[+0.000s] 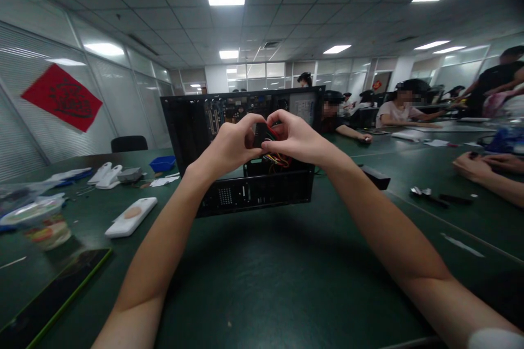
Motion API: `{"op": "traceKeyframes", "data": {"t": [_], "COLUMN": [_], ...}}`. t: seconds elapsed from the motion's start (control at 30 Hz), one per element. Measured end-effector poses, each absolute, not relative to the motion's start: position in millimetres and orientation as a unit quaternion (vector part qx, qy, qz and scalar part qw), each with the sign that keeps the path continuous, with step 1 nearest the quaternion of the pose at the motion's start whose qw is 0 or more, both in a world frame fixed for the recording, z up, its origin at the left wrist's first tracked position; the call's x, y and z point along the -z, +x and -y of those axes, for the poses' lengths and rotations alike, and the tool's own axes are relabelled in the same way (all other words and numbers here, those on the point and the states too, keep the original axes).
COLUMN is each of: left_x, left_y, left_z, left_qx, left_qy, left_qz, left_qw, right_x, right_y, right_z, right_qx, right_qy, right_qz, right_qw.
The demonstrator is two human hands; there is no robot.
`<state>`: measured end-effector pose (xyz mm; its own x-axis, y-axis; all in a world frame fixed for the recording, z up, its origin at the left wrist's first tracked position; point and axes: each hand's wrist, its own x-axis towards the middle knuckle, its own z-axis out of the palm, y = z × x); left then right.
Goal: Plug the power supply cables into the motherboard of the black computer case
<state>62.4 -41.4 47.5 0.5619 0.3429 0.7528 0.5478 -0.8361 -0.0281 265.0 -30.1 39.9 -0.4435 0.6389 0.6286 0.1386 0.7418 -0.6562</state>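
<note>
A black computer case (282,188) stands on the green table with its open side toward me, and a motherboard (237,104) shows inside. In front of that opening, both my hands are raised with curled fingers. Between them is a black wire connector (259,136), a bundle of red, yellow, green and black wires (280,160) running from its right side. My left hand (229,144) pinches the connector's left end. At the wire end, my right hand (297,137) is closed on it too. Fingers partly hide the connector.
On the left lie a white phone-shaped case (131,218), a dark phone with green edge (57,297), a plastic food tub (47,223) and a blue tray (162,163). A black box (374,177) sits right of the case. Other people sit beyond; a co-worker's hands (477,166) rest at right.
</note>
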Motion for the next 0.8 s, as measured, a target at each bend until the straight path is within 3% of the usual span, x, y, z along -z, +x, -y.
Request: {"op": "traceKeyframes", "data": {"t": [0.3,0.6,0.8], "left_x": [-52.2,-52.5,-52.8], "left_y": [63.8,63.4,60.7], "left_z": [59.1,56.0,51.4], "left_qx": [0.377,0.375,0.366], "left_qy": [-0.891,-0.884,-0.882], "left_qz": [0.250,0.254,0.259], "left_qw": [0.043,0.118,0.146], "right_x": [-42.4,-44.0,-42.7], "right_y": [262.5,266.5,267.9], "right_z": [38.6,38.7,32.1], "right_qx": [-0.276,-0.220,-0.279], "right_qy": [-0.248,-0.234,-0.219], "right_qz": [0.796,0.812,0.807], "right_qw": [0.478,0.487,0.472]}}
